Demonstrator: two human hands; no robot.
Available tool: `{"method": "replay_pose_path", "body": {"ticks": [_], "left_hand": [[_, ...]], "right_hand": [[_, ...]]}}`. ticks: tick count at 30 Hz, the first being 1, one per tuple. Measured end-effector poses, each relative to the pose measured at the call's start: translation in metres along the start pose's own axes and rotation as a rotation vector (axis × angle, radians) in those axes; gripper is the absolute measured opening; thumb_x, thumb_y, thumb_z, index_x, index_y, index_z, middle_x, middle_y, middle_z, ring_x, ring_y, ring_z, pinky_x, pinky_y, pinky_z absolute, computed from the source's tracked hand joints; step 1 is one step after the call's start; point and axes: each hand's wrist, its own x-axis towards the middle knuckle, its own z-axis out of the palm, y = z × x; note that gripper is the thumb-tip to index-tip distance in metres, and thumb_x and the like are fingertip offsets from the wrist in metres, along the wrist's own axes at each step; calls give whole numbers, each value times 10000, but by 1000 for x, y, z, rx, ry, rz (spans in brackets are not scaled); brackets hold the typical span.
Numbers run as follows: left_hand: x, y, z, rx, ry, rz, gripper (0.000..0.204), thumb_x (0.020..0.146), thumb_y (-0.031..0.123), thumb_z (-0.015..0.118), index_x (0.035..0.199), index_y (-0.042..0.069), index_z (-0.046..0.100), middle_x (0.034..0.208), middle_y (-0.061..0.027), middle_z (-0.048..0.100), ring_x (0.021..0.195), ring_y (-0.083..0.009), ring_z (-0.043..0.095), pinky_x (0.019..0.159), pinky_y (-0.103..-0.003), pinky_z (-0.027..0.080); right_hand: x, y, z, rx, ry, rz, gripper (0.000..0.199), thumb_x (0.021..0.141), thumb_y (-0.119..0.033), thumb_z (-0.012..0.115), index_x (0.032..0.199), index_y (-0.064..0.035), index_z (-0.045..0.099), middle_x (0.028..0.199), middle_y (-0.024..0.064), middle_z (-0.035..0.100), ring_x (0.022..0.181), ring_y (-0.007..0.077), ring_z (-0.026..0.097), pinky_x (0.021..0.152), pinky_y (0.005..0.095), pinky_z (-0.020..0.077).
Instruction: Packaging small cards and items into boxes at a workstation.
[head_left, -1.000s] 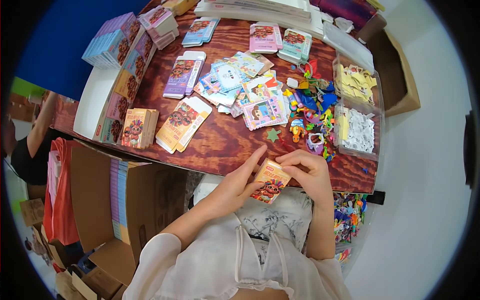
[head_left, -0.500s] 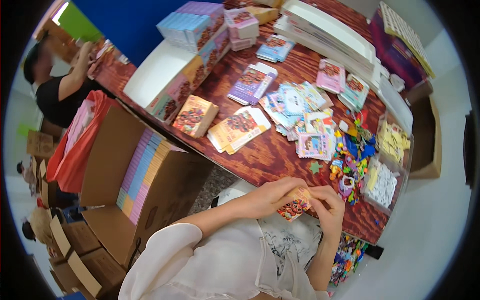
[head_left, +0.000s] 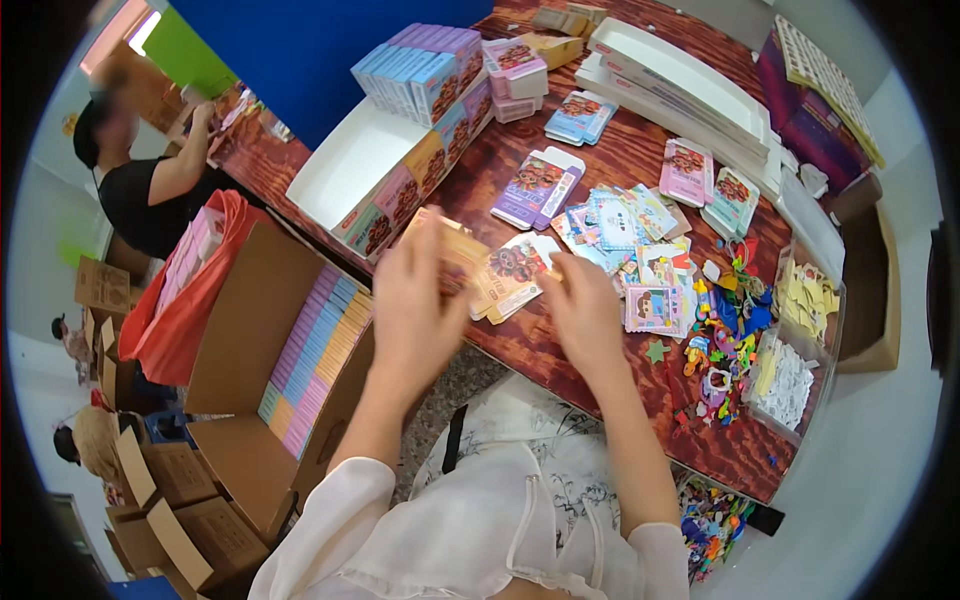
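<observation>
My left hand (head_left: 415,300) is blurred over the stack of small orange boxes (head_left: 448,243) near the table's front edge. Its fingers are against the stack, but their grip is smeared. My right hand (head_left: 588,318) has thumb and forefinger closed at the right edge of a flat orange carton (head_left: 518,268) with a printed picture. That carton lies on a small pile beside the boxes. Behind it are a flat purple carton (head_left: 538,187) and a spread of picture cards (head_left: 610,225). The small orange packet seen earlier cannot be made out now.
Small colourful toys (head_left: 720,345) and a clear divided tray (head_left: 785,385) lie at right. A white display box (head_left: 345,170) stands at left. Below it is an open brown carton (head_left: 235,330) of packed boxes. At far left a person (head_left: 150,190) works at a table.
My hands have parted and moved forward from my lap to the table. My left hand has gone to the orange boxes, my right to the flat orange carton. The view has shifted slightly.
</observation>
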Motion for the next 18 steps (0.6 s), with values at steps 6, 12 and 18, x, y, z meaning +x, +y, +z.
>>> {"method": "replay_pose_path", "body": {"ticks": [6,12,18], "left_hand": [[1,-61,22,160,-114,-60,839,847,267,721,1521,18,286,1449,-261,407,1213,-420,488,1072,-521,349],[9,-43,15,291,-88,-21,859,856,344,727,1520,16,293,1525,-279,329,1415,-430,320,1157,-586,207],[-3,15,-11,-306,-185,229,850,798,209,780,1489,-21,343,1491,-253,407,1391,-417,382,1146,-453,310]], "right_hand": [[14,-31,56,-631,-127,-2,666,741,-358,805,1204,59,569,1025,154,603,1026,296,542,785,403,460],[21,-13,61,-525,-60,-32,468,692,-136,769,1084,29,572,995,152,577,1005,303,537,772,393,476],[-7,-13,-8,-186,70,-83,258,717,-27,707,924,-11,555,890,141,558,917,345,569,723,416,484]]}}
